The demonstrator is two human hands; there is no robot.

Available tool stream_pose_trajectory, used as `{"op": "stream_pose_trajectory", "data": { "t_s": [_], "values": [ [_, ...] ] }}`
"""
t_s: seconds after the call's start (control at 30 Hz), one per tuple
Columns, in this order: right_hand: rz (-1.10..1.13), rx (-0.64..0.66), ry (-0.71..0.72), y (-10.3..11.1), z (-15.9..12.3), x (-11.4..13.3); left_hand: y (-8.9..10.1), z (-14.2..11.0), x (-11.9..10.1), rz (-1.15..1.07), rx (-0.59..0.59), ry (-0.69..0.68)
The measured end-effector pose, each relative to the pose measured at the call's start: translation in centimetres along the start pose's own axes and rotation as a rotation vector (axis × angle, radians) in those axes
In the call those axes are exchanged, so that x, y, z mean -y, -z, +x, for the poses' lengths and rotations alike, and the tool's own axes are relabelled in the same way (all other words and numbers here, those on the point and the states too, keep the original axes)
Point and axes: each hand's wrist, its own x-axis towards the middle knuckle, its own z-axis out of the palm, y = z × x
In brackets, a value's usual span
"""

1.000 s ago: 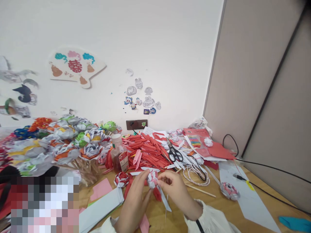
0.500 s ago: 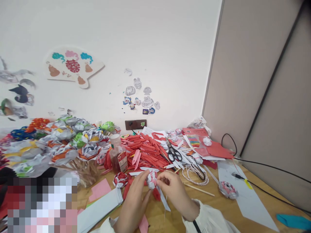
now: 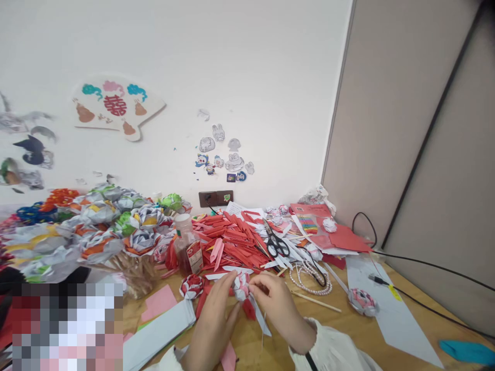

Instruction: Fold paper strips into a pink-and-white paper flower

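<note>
A small pink and white paper flower (image 3: 242,286) is between my two hands, above the wooden table. My left hand (image 3: 216,309) is curved along its left side, fingertips against it. On the right, my right hand (image 3: 270,301) has thumb and index finger pinched at the flower's edge. A white paper strip (image 3: 261,318) hangs down from the flower beside a thin string or stick. Just left of my left hand lies a red and white paper flower (image 3: 192,286). Folded red paper (image 3: 249,310) shows below the held flower.
Behind my hands is a heap of red folded strips (image 3: 232,234) with black-handled scissors (image 3: 277,246). A bottle (image 3: 187,247) and many paper flowers (image 3: 116,216) stand left. Pearl strings (image 3: 309,277), a wooden stick (image 3: 317,301) and a cable (image 3: 417,304) lie right. White strips (image 3: 162,335) are stacked left.
Very little differs. My right hand has shifted slightly left at the flower's edge, still pinched, and my left hand keeps its place.
</note>
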Motion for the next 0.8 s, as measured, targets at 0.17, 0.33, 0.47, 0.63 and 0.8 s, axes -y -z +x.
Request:
{"op": "stream_pose_trajectory", "data": {
  "t_s": [0.17, 0.33, 0.47, 0.63, 0.8],
  "values": [
    [0.013, -0.004, -0.064, -0.14, 0.07, -0.18, -0.20, -0.23, 0.22, 0.004, 0.003, 0.005],
    [0.073, 0.017, -0.109, -0.22, 0.16, -0.32, -0.19, -0.29, 0.32, 0.012, 0.035, -0.003],
    [0.126, 0.040, -0.121, -0.08, 0.30, -0.64, -0.15, -0.16, 0.25, 0.008, 0.031, 0.009],
    [0.254, 0.106, -0.106, 0.21, 0.35, -0.96, -0.20, 0.03, 0.16, -0.011, -0.003, 0.026],
    [0.276, 0.096, -0.135, -0.07, 0.22, -0.82, -0.16, 0.04, 0.21, -0.002, 0.005, 0.021]
  ]
}}
